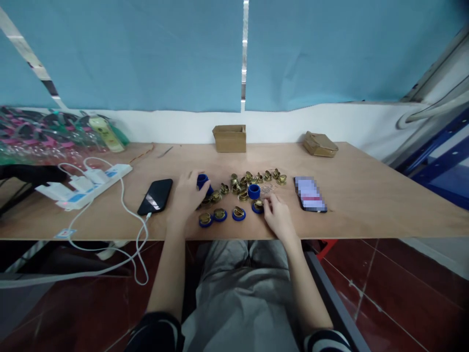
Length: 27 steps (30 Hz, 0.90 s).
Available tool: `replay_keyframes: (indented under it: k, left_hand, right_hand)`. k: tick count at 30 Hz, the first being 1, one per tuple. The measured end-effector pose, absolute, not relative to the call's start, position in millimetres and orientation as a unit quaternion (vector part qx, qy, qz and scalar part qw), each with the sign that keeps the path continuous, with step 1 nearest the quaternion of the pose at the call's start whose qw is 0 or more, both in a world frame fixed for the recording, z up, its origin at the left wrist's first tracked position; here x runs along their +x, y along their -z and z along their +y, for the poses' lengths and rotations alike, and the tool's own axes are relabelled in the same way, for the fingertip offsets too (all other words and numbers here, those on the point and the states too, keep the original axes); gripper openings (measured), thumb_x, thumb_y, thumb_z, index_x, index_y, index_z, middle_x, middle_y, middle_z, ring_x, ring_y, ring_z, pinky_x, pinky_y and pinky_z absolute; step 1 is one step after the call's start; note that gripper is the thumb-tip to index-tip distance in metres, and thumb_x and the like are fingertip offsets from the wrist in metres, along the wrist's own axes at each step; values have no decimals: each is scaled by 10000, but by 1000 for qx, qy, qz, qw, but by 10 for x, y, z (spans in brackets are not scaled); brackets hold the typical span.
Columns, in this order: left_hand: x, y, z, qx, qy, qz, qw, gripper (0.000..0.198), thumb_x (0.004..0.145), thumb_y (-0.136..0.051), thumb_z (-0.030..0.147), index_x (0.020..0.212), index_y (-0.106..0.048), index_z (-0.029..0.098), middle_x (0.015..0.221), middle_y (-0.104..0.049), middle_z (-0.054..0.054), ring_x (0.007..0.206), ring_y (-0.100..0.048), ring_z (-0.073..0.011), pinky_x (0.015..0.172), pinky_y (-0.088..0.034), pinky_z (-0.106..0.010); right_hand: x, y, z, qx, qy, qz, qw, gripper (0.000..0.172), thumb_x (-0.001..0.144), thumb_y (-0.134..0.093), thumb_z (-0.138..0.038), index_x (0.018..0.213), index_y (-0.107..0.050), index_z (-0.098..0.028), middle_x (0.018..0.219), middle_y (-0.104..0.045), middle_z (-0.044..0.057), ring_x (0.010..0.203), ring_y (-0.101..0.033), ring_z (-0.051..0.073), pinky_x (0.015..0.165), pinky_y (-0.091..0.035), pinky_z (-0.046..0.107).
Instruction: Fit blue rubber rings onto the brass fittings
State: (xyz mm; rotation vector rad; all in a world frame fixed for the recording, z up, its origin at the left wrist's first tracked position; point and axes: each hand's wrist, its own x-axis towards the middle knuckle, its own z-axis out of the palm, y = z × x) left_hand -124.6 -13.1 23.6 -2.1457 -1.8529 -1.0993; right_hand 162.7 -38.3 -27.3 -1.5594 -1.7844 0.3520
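Note:
My left hand (186,195) curls its thumb and fingers around a blue ring-shaped piece (202,180) on the table. Close by lie several brass-coloured round pieces (216,196), each with a raised loop or flap. My right hand (279,217) pinches at the edge of a brass piece seated on a blue ring (257,205); its fingertips partly cover it. To the left of that one, more brass pieces on blue rings (239,213) form a row along the front. A second blue cylinder (254,191) stands among the loose brass pieces, beside a small scatter of thin metal bits (266,189).
A phone (156,196) lies left, and another phone (309,194) with its screen lit lies right. A power strip (95,186) with white cables occupies the left side. An open cardboard box (230,139) and a crumpled brown package (320,144) stand at the back. Bottles (106,133) crowd the far left.

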Motion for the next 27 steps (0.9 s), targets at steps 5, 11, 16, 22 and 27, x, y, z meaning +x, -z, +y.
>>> replay_keyframes:
  k: [5,11,16,22,27]
  left_hand:
    - [-1363,-217,188,-708,316,-631,30,270,921,-649,334,1127,-663,160,1054,-762,-138,1014,-698,-340,942,-539,-467]
    - [-1190,-323,-48,-709,357,-605,57,385,979,-627,376,1309,-583,183,1287,-694,-138,1199,-633,-318,1022,-496,-422]
    - [-723,-378,-170,-798,320,-510,38,300,974,-659,356,1233,-616,211,1208,-733,-82,1139,-629,-279,1013,-491,-398]
    - [-332,-235,103,-859,228,-458,19,243,948,-696,321,1136,-667,171,1179,-750,-107,1110,-649,-287,998,-484,-403]
    - [-309,-247,141,-846,206,-492,31,287,994,-614,368,1152,-657,133,1191,-710,-154,1154,-625,-306,1015,-471,-415]
  right_hand:
    - [1677,310,-431,-580,-138,-718,359,152,974,-507,-241,928,-648,-208,909,-738,89,770,-681,231,735,-480,319]
    - [1697,355,-414,-570,-131,-721,372,155,978,-504,-256,921,-639,-206,905,-732,87,748,-670,225,715,-471,318]
    - [1691,389,-427,-567,-126,-718,383,189,991,-476,-278,911,-630,-202,893,-718,95,759,-658,233,727,-471,328]
    - [1702,375,-462,-557,-130,-721,392,189,989,-485,-289,893,-625,-207,877,-712,82,738,-651,222,711,-476,319]
    - [1694,364,-483,-554,-130,-721,395,181,987,-481,-276,891,-619,-208,873,-708,87,750,-648,227,729,-477,326]
